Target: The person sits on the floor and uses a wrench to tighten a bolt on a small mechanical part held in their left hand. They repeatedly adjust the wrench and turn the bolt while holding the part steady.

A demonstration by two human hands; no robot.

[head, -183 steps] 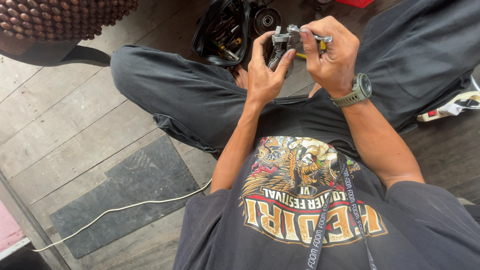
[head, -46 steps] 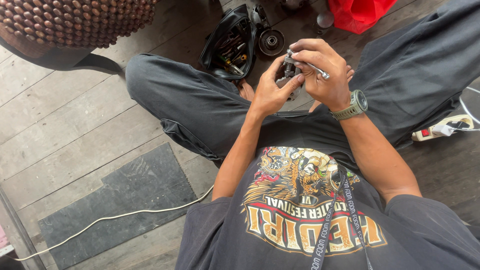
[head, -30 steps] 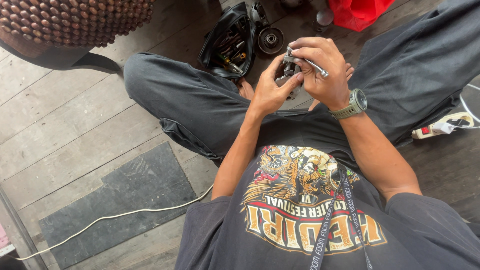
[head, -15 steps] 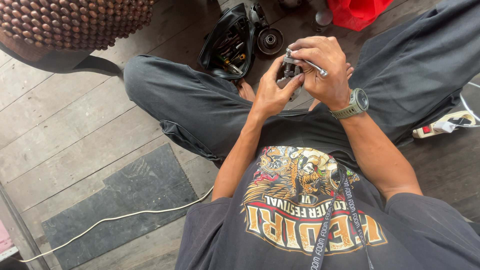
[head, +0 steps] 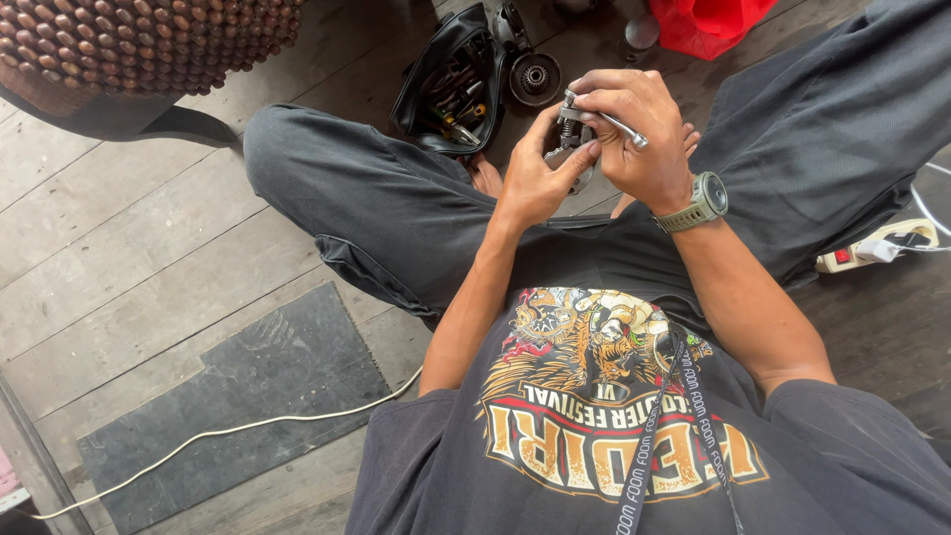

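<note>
Sitting cross-legged on the wooden floor point(head: 119, 248), I hold a small metal part point(head: 567, 149) up over my lap, between both hands. My left hand point(head: 535, 178) cups it from below, fingers curled and the thumb pressed against its side. My right hand point(head: 639, 139), with a grey watch point(head: 701, 201) on the wrist, closes over the top and pinches a thin silver tool point(head: 619, 127) against the part. Beyond my knees, toward the floor's far edge, lie an open black tool pouch point(head: 451, 84) and a round geared piece point(head: 535, 79), with a red bag point(head: 708, 22) just beside them.
</note>
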